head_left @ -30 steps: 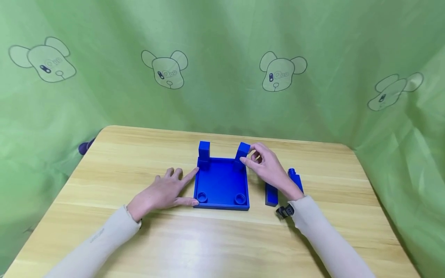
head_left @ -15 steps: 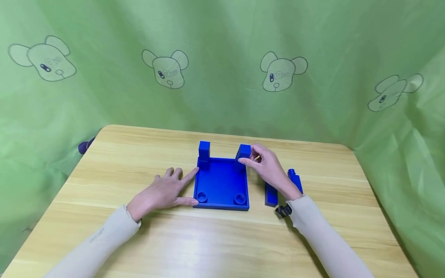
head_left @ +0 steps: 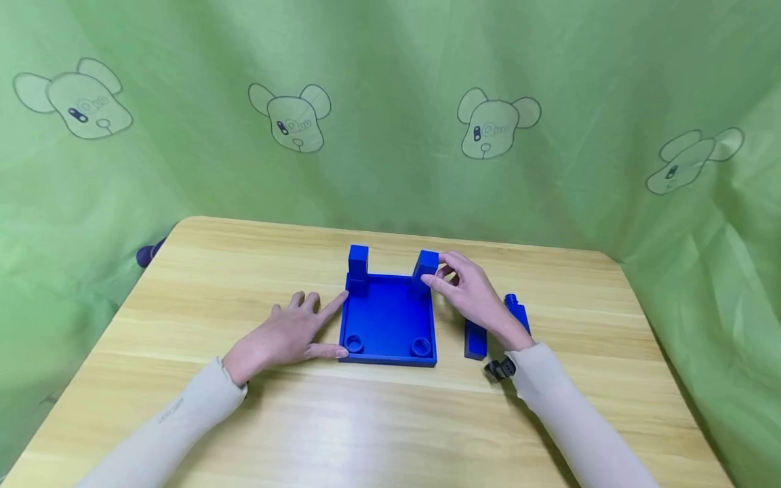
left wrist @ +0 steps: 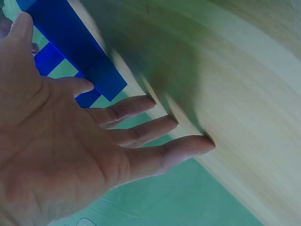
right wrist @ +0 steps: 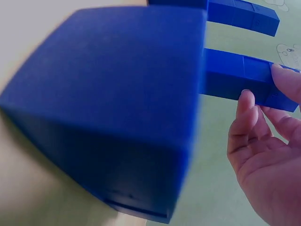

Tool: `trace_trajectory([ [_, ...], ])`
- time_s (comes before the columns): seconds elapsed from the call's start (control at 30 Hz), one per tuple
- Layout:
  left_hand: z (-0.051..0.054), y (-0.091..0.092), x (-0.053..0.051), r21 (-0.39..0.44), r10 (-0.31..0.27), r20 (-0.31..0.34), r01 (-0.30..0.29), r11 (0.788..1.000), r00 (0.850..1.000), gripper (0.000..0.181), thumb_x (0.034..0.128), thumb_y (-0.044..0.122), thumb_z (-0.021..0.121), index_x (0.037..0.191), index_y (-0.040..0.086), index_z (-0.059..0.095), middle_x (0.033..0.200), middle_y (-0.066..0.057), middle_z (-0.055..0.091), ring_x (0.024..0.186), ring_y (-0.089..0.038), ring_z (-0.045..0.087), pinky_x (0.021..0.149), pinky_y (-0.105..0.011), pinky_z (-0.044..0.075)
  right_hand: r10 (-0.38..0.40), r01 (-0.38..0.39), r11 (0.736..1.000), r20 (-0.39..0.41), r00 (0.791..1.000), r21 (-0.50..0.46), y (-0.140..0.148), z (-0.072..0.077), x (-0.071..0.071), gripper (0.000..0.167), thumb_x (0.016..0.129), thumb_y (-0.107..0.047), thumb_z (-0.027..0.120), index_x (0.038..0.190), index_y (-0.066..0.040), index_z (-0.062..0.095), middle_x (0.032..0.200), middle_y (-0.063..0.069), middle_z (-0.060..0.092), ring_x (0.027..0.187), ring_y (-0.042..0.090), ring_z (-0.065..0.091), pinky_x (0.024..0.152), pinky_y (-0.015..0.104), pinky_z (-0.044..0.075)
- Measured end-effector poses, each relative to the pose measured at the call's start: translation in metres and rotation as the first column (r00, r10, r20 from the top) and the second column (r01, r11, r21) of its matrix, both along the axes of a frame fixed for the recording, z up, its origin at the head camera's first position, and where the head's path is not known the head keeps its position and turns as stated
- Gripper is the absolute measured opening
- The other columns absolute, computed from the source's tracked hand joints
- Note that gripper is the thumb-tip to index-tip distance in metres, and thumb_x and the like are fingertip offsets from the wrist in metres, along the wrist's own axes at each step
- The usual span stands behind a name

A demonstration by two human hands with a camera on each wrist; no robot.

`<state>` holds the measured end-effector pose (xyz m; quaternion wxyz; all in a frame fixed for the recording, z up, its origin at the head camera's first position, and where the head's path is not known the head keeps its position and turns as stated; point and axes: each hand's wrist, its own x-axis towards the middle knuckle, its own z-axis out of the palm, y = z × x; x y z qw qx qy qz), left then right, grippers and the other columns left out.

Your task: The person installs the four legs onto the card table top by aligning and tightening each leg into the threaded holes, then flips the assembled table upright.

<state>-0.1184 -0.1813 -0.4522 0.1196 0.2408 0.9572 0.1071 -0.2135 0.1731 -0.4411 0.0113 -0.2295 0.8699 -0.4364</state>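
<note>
A blue square panel [head_left: 389, 322] with a raised rim lies on the table. Round threaded sockets [head_left: 354, 344] show in its two near corners. One blue square leg [head_left: 358, 264] stands upright at the far left corner. At the far right corner, my right hand [head_left: 472, 288] pinches a second blue leg [head_left: 426, 266] between thumb and fingers; its lower end is out of sight in the corner. My left hand [head_left: 287, 335] lies spread at the panel's left side, thumb and index finger touching the rim. In the left wrist view its other fingers [left wrist: 183, 146] reach over the wood.
Two loose blue legs lie right of the panel, partly under my right wrist: the nearer one [head_left: 475, 341] and another [head_left: 517, 315] with a threaded end. A black wrist device [head_left: 500, 369] sits at my right cuff. Green curtain [head_left: 390, 135] surrounds the wooden table [head_left: 293, 420].
The leg in my right hand has turned slightly, and the fingers have shifted a little on it. My left hand stays in place against the panel.
</note>
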Motion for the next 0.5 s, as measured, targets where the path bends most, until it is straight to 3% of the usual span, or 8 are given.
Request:
trace_trajectory([
  [0.3, -0.0003, 0.0015, -0.0017, 0.002, -0.002, 0.024, 0.002, 1.0, 1.0, 0.106, 0.0975, 0.081, 0.057, 0.177, 0.022, 0.018, 0.147, -0.03, 0.052, 0.138, -0.056, 0.048, 0.094, -0.082, 0.048, -0.039, 0.039, 0.999, 0.001, 0.999, -0.002, -0.0025, -0.0017, 0.0025, 0.028, 0.104, -0.036, 0.078, 0.103, -0.011, 0.065, 0.105, 0.007, 0.061, 0.094, 0.023, 0.061, 0.083, 0.039, 0.057],
  [0.4, 0.0014, 0.0006, -0.0009, -0.008, 0.006, 0.028, -0.006, 1.0, 1.0, 0.107, 0.0973, 0.081, 0.057, 0.177, 0.023, 0.018, 0.147, -0.03, 0.052, 0.137, -0.056, 0.048, 0.095, -0.083, 0.047, -0.03, 0.03, 1.0, -0.003, 1.0, -0.001, -0.0036, -0.0009, 0.0024, 0.03, 0.104, -0.039, 0.078, 0.102, -0.013, 0.064, 0.104, 0.007, 0.059, 0.093, 0.023, 0.06, 0.08, 0.037, 0.054],
  [0.5, 0.0024, 0.0004, -0.0005, -0.006, 0.005, 0.033, -0.005, 1.0, 0.999, 0.107, 0.0972, 0.081, 0.057, 0.177, 0.023, 0.017, 0.147, -0.029, 0.052, 0.137, -0.056, 0.048, 0.096, -0.085, 0.045, -0.024, 0.024, 1.0, -0.004, 1.0, -0.003, -0.0023, -0.0008, 0.0025, 0.029, 0.103, -0.042, 0.078, 0.11, -0.017, 0.067, 0.102, 0.007, 0.058, 0.09, 0.023, 0.058, 0.075, 0.035, 0.05],
])
